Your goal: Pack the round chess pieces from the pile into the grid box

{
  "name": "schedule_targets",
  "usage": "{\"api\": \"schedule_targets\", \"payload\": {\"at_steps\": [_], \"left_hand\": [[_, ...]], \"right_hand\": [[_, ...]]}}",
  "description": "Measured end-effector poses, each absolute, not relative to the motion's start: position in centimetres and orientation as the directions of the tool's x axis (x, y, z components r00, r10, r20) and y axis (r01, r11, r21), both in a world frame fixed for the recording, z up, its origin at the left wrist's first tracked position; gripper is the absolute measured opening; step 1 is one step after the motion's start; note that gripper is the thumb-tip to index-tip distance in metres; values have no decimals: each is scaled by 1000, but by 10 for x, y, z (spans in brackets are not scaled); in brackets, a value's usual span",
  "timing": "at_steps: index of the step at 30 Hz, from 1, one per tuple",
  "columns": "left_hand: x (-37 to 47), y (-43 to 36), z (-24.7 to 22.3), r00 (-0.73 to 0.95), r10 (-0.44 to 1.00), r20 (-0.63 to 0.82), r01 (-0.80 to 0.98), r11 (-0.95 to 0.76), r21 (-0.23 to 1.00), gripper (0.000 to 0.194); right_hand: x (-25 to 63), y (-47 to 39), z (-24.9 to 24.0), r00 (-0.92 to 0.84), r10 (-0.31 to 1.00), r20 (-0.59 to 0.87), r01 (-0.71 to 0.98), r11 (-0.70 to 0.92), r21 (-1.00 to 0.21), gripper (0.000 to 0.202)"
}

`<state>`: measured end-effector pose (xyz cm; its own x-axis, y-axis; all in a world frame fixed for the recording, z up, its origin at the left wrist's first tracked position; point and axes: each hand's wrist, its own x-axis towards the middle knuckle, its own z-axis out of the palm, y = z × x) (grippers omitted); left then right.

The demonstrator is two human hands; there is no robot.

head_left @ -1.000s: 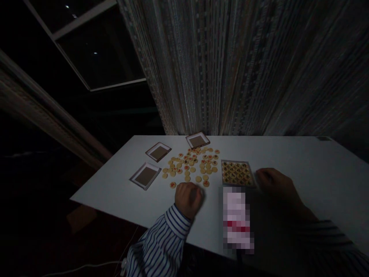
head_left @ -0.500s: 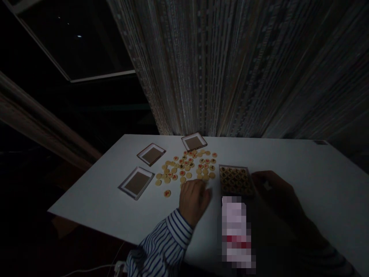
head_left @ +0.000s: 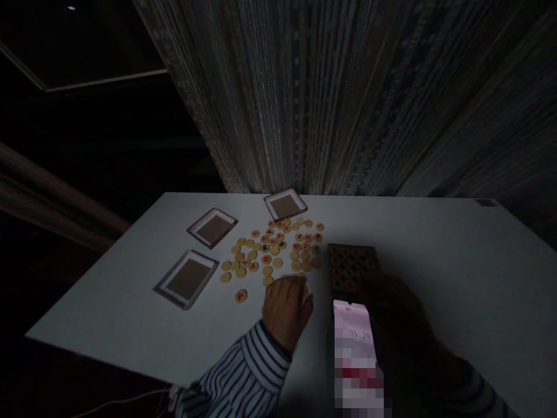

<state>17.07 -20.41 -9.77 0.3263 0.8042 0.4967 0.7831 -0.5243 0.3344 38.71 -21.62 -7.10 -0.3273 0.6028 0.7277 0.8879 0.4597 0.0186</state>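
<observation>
Loose round Chinese chess pieces (head_left: 266,259) lie scattered on the white table, some with red or dark characters up, others blank side up. At their near edge rests my left hand (head_left: 284,309), fingers curled down; its fingertips are by a few pieces, and what they hold, if anything, is hidden. Right of the scatter stands a shallow box (head_left: 351,264) with pieces laid in rows. My right hand (head_left: 398,305) reaches over its near right corner in deep shadow, so its fingers are hard to make out. A lit phone (head_left: 353,339) lies just below the box.
Three shallow trays with brown bottoms sit left and behind the pieces: a near-left tray (head_left: 188,278), a far-left tray (head_left: 213,227) and a back tray (head_left: 285,204). A curtain (head_left: 331,98) hangs behind the table (head_left: 418,232). A white cable (head_left: 126,400) runs at lower left.
My right hand has moved from beside the box to over its near right part. My left hand stays curled at the pieces. The view has shifted, and the phone's screen now shows a time.
</observation>
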Motion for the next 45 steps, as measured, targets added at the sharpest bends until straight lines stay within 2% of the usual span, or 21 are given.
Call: {"api": "schedule_targets", "payload": {"at_steps": [4,12,19,24,36,45], "left_hand": [[171,-204,-96,318,825,466,809,-493,320,29],[171,-205,-97,304,839,451,843,-458,283,23],[170,-204,-99,329,808,488,829,-495,260,26],[172,-205,-97,307,796,522,791,-518,326,21],[177,-207,-91,207,748,631,696,-565,442,25],[192,-206,-75,95,812,576,570,-519,637,32]], "right_hand": [[389,-218,-71,-284,631,722,884,463,-57,24],[388,-218,-73,-337,599,726,869,495,-6,23],[387,-220,-76,-326,644,692,872,488,-44,22],[391,-221,-81,-317,666,675,874,481,-65,19],[388,-221,-75,-252,692,676,887,444,-123,25],[393,-219,-75,-186,672,717,885,432,-176,19]]}}
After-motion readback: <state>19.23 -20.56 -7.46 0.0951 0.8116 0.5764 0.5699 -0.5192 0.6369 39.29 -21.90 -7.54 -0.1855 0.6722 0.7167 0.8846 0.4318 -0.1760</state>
